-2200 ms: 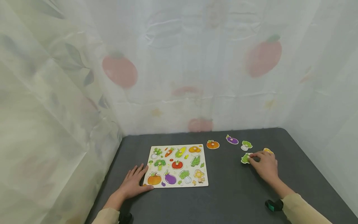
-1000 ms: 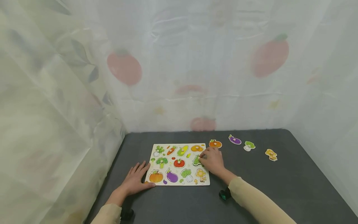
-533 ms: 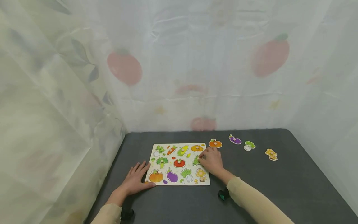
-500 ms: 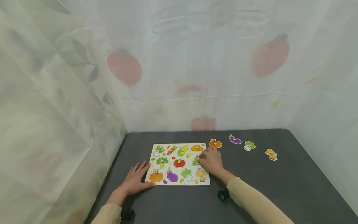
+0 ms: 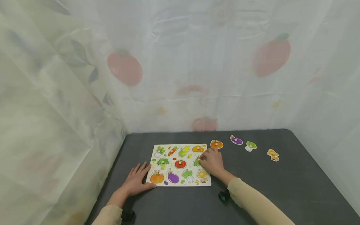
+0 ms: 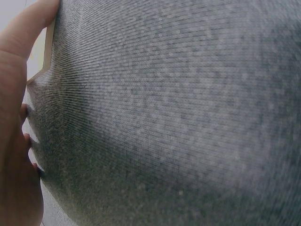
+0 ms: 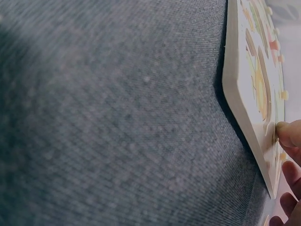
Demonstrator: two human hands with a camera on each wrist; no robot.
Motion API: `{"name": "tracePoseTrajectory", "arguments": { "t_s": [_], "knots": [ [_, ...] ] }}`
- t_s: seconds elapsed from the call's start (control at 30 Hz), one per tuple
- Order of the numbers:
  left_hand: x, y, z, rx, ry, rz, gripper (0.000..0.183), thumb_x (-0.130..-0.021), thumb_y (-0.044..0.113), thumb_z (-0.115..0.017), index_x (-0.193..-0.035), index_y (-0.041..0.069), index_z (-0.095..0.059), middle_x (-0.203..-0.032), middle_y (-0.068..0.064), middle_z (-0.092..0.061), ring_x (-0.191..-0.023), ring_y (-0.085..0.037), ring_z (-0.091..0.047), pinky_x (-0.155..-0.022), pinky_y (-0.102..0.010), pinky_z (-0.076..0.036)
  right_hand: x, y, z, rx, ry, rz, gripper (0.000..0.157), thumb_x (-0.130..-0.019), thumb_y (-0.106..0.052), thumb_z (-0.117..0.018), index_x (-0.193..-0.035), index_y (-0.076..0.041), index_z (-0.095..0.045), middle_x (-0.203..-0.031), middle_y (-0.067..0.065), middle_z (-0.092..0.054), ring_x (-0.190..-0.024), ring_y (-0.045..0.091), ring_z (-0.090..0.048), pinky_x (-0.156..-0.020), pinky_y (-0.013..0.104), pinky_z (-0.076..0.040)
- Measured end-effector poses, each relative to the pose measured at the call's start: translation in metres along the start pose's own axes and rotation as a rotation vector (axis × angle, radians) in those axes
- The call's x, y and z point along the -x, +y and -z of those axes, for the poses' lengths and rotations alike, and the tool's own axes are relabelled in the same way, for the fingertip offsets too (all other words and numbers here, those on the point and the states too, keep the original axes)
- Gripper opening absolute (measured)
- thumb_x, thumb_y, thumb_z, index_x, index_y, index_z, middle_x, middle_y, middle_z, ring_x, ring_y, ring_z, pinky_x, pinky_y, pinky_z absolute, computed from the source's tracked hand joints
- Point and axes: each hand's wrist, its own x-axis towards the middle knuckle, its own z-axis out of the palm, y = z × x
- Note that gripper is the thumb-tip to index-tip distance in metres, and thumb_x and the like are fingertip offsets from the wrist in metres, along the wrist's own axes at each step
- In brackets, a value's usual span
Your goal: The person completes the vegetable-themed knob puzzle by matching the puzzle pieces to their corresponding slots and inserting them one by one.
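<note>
A wooden vegetable puzzle board lies flat on the dark table. My left hand rests at its left side with fingers spread, the thumb along the front corner, as the left wrist view also shows with the board's edge beside the thumb. On the board's right side my right hand pinches a green pea-pod puzzle piece between thumb and index finger. The piece sits over the pea-pod spot, partly hidden by the fingertips. In the right wrist view, thumb and finger meet close over the board's surface.
Loose pieces lie beyond and right of the board: a pumpkin, an eggplant, a cabbage and a mushroom. Knobbed pieces such as the tomato sit in the board. A printed curtain hangs behind the table.
My right hand has carried the pea-pod piece left from among the loose pieces onto the board; over the last half second it barely moves. My left hand stays at the board's edge.
</note>
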Motion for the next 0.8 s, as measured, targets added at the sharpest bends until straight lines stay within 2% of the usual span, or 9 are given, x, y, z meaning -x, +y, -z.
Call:
{"name": "tracePoseTrajectory", "arguments": {
  "t_s": [0.2,0.53,0.8],
  "knots": [
    [-0.0016,-0.0045,-0.0037,0.004,-0.003,0.011,0.113,-0.076,0.078,-0.07,-0.162,0.015,-0.033,-0.166,-0.019,-0.027,-0.152,-0.048,-0.015,-0.119,-0.068,-0.007,0.0003,-0.0012,0.0015,0.006,-0.002,0.007,0.011,-0.085,-0.034,-0.083,-0.084,-0.023,-0.08,-0.104,0.002,-0.065,-0.107,0.029,-0.052,-0.085,0.048,-0.042],
    [-0.0034,0.0003,0.0035,-0.033,-0.061,0.039,0.113,-0.077,0.077,-0.071,-0.163,0.014,-0.032,-0.166,-0.019,-0.025,-0.152,-0.048,-0.014,-0.119,-0.068,-0.009,-0.0016,-0.0016,0.0007,0.054,-0.003,0.015,0.01,-0.086,-0.035,-0.082,-0.085,-0.025,-0.081,-0.103,0.0,-0.065,-0.108,0.028,-0.052,-0.086,0.047,-0.043],
    [-0.0011,-0.0005,0.0034,0.007,-0.042,0.007,0.11,-0.078,0.073,-0.073,-0.161,0.012,-0.035,-0.164,-0.023,-0.028,-0.15,-0.052,-0.016,-0.117,-0.071,-0.009,-0.0013,0.0016,0.0021,0.05,-0.009,0.046,0.01,-0.086,-0.035,-0.082,-0.087,-0.025,-0.082,-0.101,-0.001,-0.064,-0.106,0.029,-0.051,-0.087,0.047,-0.042]
  ]
}}
